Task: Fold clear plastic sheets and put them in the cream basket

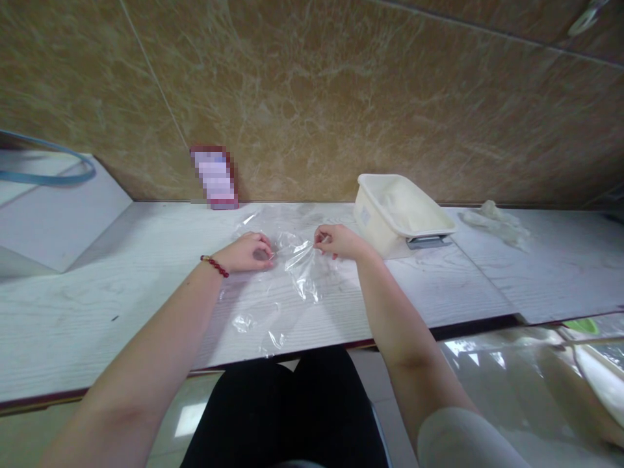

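A clear plastic bag [305, 276], thin and wrinkled, lies spread on the white wood-grain table in front of me. My right hand [338, 240] pinches the film between thumb and fingers, and creases fan out from that grip. At the bag's left part, my left hand [247, 252] has its fingers curled toward the thumb around the film; the exact contact is hard to see through the clear plastic. A red bead bracelet circles my left wrist. Just beyond my right hand stands a cream plastic bin [385, 224] with a grey handle.
A phone [215, 177], blurred out, leans against the marbled wall. Crumpled translucent plastic [497, 224] lies right of the bin. At the left stands a white box [63, 208] with a blue strap [53, 179]. The table's front edge runs just before my lap.
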Tool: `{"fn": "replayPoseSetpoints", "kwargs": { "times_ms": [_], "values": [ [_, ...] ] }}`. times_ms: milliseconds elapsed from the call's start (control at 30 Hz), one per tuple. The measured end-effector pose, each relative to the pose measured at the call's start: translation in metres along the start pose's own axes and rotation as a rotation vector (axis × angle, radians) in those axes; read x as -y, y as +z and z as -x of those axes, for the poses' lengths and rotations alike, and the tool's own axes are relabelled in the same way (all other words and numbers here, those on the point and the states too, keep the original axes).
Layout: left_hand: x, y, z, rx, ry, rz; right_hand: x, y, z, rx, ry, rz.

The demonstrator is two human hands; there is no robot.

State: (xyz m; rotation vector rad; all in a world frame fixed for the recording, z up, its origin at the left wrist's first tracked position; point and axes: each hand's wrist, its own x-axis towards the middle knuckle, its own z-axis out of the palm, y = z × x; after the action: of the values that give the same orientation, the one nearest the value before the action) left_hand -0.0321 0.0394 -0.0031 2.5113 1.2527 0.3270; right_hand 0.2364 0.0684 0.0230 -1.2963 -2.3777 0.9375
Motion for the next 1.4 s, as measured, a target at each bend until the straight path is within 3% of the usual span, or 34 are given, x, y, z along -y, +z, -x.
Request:
{"fn": "replayPoseSetpoints", "kwargs": {
  "times_ms": [267,533,733,933,1067,1200,1400],
  "values": [
    [-0.006,-0.018,0.013,0.133,-0.208,0.111,-0.004,0.000,-0.001,-0.002,0.071,-0.061],
    [0.016,-0.033,0.032,0.212,-0.388,0.099,-0.005,0.003,-0.002,0.048,0.146,-0.083],
    [0.021,-0.030,0.028,-0.009,-0.428,0.060,-0.008,0.002,-0.001,0.085,0.177,-0.085],
    [0.023,-0.015,0.021,-0.093,-0.592,0.417,-0.012,0.001,-0.002,-0.005,0.151,-0.048],
    [0.022,-0.012,0.021,0.008,-0.562,0.476,-0.014,0.000,-0.003,-0.009,0.162,-0.058],
    [0.014,-0.016,0.021,0.149,-0.489,0.266,-0.016,-0.001,-0.004,-0.025,0.155,-0.024],
    [0.000,-0.021,0.025,0.300,-0.584,0.028,-0.016,-0.001,-0.004,-0.018,0.157,0.000]
  ]
}}
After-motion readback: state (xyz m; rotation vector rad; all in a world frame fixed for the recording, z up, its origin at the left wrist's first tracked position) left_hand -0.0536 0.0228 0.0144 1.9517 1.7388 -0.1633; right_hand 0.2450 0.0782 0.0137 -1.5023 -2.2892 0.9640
